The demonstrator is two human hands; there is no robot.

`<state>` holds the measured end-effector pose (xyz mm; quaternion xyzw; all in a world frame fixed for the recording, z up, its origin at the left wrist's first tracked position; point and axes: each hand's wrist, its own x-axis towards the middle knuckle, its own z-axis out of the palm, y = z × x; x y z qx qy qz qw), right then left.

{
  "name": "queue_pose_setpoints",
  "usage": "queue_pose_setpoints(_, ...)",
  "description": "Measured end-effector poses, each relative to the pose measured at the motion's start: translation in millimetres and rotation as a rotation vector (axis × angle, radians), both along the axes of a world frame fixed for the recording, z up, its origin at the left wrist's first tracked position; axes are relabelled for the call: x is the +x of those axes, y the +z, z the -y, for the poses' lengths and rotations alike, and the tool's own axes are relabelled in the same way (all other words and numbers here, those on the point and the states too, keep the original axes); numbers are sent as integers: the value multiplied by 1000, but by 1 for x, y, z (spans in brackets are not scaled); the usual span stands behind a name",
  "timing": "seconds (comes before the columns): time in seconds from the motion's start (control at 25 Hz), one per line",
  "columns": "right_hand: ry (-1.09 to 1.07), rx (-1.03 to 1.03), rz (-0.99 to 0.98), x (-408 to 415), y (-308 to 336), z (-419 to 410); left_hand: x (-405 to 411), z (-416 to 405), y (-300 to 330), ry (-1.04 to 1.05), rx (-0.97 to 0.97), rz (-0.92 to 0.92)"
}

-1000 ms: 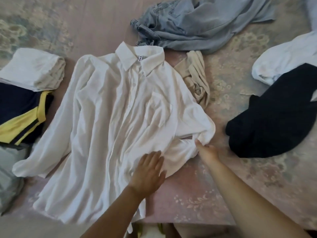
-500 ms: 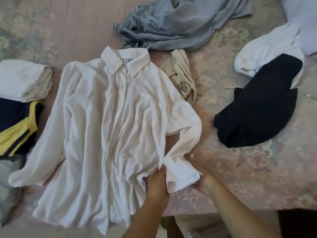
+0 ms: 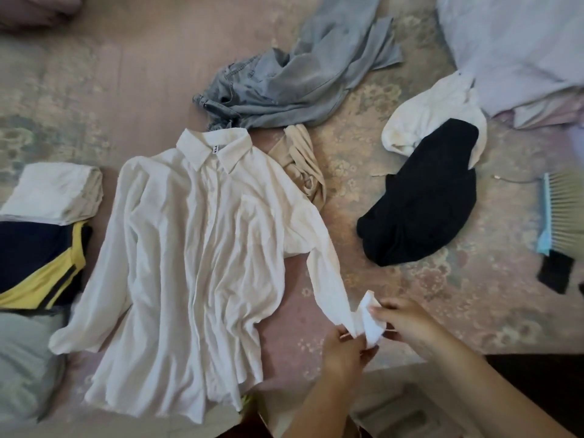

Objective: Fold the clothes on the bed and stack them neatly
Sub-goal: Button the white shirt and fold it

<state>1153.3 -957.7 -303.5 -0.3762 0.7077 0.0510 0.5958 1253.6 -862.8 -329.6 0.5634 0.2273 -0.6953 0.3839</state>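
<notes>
A white long-sleeved shirt (image 3: 196,257) lies spread face up on the pink bed (image 3: 426,305), collar away from me. Its right-hand sleeve is stretched out toward the bed's near edge. My left hand (image 3: 346,346) pinches that sleeve just above the cuff (image 3: 371,325). My right hand (image 3: 401,320) grips the cuff itself from the right. At the left sits a stack of folded clothes: a white piece (image 3: 53,194) above a navy and yellow one (image 3: 41,263), with a grey one (image 3: 25,361) nearer me.
Unfolded grey jeans (image 3: 294,80) lie beyond the collar, a beige garment (image 3: 303,162) beside them. A black garment (image 3: 420,200) partly covers a white one (image 3: 433,118) at the right. A brush (image 3: 562,213) lies at the far right, pale bedding (image 3: 518,45) in the back corner.
The sleeve, bunched against the shirt's side a second ago, is now pulled out straight to the lower right. My left hand left the shirt body and joined my right hand at the cuff.
</notes>
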Motion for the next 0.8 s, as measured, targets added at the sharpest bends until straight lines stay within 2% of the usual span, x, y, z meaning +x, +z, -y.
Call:
queue_pose_setpoints(0.08,-177,-186,-6,-27,21,10,-29,16,24,45,-58,-46)
queue_pose_setpoints(0.16,-327,-336,113,-58,43,25,-64,34,43,4,-103,-13)
queue_pose_setpoints(0.2,-336,-379,167,-73,50,33,-83,42,51,-39,-130,20)
queue_pose_setpoints(0.28,-177,-380,181,-100,58,47,-117,60,65,-124,-204,121)
queue_pose_setpoints(0.4,152,-181,82,-120,52,64,-147,76,76,-193,-325,288)
queue_pose_setpoints(0.48,198,-164,53,-132,46,77,-159,85,75,-286,-334,416)
queue_pose_setpoints(0.56,224,-111,125,-149,40,91,-164,97,74,-318,-271,522)
queue_pose_setpoints(0.68,374,95,198,-163,34,105,-160,118,80,-200,-217,522)
queue_pose_setpoints(0.8,539,153,368,-180,34,110,-146,140,79,-18,-155,420)
